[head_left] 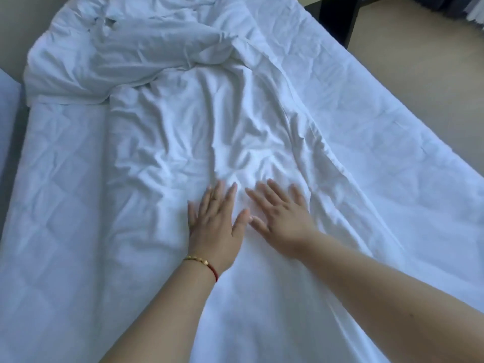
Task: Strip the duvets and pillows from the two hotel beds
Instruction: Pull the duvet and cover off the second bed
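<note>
1. While both hands lie flat on the cloth, nothing is gripped: the left hand (213, 226) has its fingers straight and spread, palm down on the rumpled duvet (209, 132), and the right hand (281, 218) sits just beside it in the same way, open, thumbs nearly touching.
2. Duvet location: it runs up the middle of the bed (366, 121) from under the hands and bunches into a heap (117, 53) at the far end, hard against the wall side. No pillow can be told apart from the white folds.
3. Risk, no hold: flat palms only press or slide. If the person pulls from this pose, the fabric likely slips under the palms and the duvet stays put.
4. Risk, wrong layer: duvet, sheet and the quilted mattress pad (52, 192) on the left are all white and overlap. A pinch taken here could catch the sheet below as well and drag it off with the duvet.
5. Risk, snag: the far heap looks twisted and knotted. A hard tug from the near end may tighten it rather than free it, or leave part of it behind.
6. Risk, drop: the bed's right edge is close to the floor (419, 48); a sideways pull could tip the cloth onto it.
7. Second bed (7, 121): only a sliver shows at the far left, state cannot be told.
</note>
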A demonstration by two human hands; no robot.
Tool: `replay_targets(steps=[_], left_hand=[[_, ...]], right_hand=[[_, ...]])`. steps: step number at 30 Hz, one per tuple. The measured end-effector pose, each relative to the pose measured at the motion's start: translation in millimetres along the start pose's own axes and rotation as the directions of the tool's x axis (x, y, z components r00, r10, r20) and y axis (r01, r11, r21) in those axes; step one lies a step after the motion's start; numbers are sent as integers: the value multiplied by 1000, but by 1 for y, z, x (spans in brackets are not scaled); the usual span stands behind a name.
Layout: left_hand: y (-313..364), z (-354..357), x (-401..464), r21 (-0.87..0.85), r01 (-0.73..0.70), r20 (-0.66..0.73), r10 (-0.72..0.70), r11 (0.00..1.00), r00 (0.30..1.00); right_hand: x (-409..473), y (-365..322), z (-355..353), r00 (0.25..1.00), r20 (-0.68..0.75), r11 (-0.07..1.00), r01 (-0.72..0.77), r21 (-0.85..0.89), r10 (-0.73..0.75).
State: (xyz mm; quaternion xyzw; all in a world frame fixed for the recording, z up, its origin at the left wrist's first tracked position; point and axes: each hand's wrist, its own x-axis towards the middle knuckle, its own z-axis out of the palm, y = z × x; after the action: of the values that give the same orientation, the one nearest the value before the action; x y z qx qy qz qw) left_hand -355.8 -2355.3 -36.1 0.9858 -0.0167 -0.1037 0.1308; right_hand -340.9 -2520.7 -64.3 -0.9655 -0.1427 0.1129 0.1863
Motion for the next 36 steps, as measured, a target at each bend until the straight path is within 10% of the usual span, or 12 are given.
replay_targets(steps=[5, 18, 29, 32, 36], left_hand=[[-48, 45, -125, 144, 156, 178, -181, 977, 967], [-49, 77, -321, 119, 335, 86, -346, 935, 934], [15, 135, -511, -91, 297, 60, -292, 951, 954], [39, 169, -549, -282, 292, 42, -293, 914, 955], [76, 195, -556, -682, 424, 250, -355, 597, 901]], right_hand=[[-70, 41, 19, 974, 158, 984, -148, -101, 163], [-264, 39, 26, 905, 32, 891, -412, -192, 425], [-475, -19, 92, 876, -81, 871, -457, 182, 476], [-523, -33, 116, 791, 14, 639, -504, 580, 612], [-545, -31, 144, 551, 443, -2, -625, 781, 707]])
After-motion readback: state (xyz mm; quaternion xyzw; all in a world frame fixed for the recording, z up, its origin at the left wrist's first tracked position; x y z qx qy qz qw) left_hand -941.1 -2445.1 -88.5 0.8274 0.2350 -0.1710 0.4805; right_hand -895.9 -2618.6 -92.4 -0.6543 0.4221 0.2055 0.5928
